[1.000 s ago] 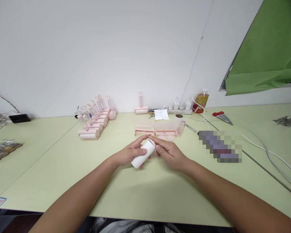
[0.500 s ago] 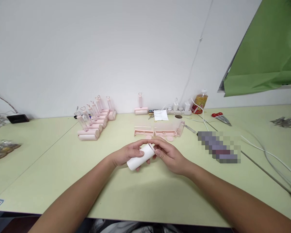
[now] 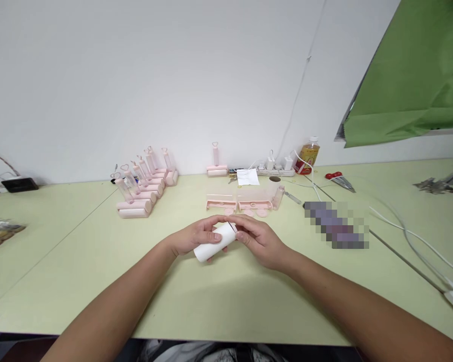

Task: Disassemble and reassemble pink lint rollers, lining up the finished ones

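Observation:
My left hand (image 3: 196, 235) is closed around a white lint roller refill roll (image 3: 212, 245), thumb along its side. The roll lies tilted above the table, its upper end toward the right. My right hand (image 3: 259, 240) is closed at that upper end, with thumb and fingers on the edge. A dark line shows at the roll's rim there. Some fingertips are hidden behind the roll. Just beyond the hands lie two open pink roller cases (image 3: 254, 205) with clear covers, and several pink round caps (image 3: 261, 213) in front of them.
Several finished-looking pink lint rollers (image 3: 134, 207) stand in a row at left; another lint roller (image 3: 216, 170) is by the wall. Behind are a power strip (image 3: 275, 172), white paper (image 3: 247, 176) and a drink bottle (image 3: 308, 157). Red-handled scissors (image 3: 340, 181) and cables (image 3: 403, 229) lie right.
The view has shifted slightly, so everything sits a little further left. Both hands stay on the roll; my right thumb has moved slightly against its end.

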### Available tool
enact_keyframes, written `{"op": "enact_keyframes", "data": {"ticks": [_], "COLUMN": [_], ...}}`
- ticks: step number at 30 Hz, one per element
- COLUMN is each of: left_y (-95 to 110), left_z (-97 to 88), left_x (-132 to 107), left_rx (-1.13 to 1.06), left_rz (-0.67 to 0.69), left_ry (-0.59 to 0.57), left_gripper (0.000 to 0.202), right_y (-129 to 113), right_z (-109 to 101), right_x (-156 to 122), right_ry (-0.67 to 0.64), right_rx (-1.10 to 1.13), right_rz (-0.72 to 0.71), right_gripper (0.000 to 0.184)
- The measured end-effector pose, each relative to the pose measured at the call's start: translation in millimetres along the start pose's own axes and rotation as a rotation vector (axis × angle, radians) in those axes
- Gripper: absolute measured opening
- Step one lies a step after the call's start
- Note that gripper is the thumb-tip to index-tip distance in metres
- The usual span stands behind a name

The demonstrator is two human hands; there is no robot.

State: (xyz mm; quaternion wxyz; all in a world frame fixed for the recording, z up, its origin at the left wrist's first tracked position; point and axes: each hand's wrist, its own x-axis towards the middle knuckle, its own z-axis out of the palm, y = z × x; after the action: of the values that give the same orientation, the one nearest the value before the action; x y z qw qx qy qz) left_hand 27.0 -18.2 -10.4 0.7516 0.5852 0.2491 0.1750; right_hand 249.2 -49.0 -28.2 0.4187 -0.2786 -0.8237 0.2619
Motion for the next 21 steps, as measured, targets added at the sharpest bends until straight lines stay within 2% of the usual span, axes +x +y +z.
{"op": "enact_keyframes", "data": {"ticks": [4, 7, 13, 17, 21], "left_y": [-2.2, -2.7, -0.3, -0.9, -2.7], "left_z": [-2.3, -2.4, 1.0, 3.4, 9.6], "left_x": [-1.1, -2.5, -3.4, -1.6, 0.7], "left_rx": [-0.054, -0.063, 0.009, 0.086, 0.181], "left_rz": [-0.006, -0.011, 0.008, 0.043, 0.146], "left_ry": [-0.042, -0.064, -0.013, 0.0, 0.031], "left_gripper": [0.057, 0.061, 0.071, 0.065, 0.058], "right_y": [-3.4, -6.7, -6.1, -4.1, -2.1], "right_z": [-0.6, 1.1, 5.1, 5.1, 5.4], "right_x": [-1.5, -2.7, -3.0, -2.9, -4.3], "right_ry": [0.014, 0.029, 0.117, 0.038, -0.024], "right_rx": [-0.043, -0.081, -0.099, -0.048, -0.008], "right_rz": [-0.116, -0.15, -0.045, -0.04, -0.014], "right_gripper": [0.039, 0.04, 0.036, 0.038, 0.041]}}
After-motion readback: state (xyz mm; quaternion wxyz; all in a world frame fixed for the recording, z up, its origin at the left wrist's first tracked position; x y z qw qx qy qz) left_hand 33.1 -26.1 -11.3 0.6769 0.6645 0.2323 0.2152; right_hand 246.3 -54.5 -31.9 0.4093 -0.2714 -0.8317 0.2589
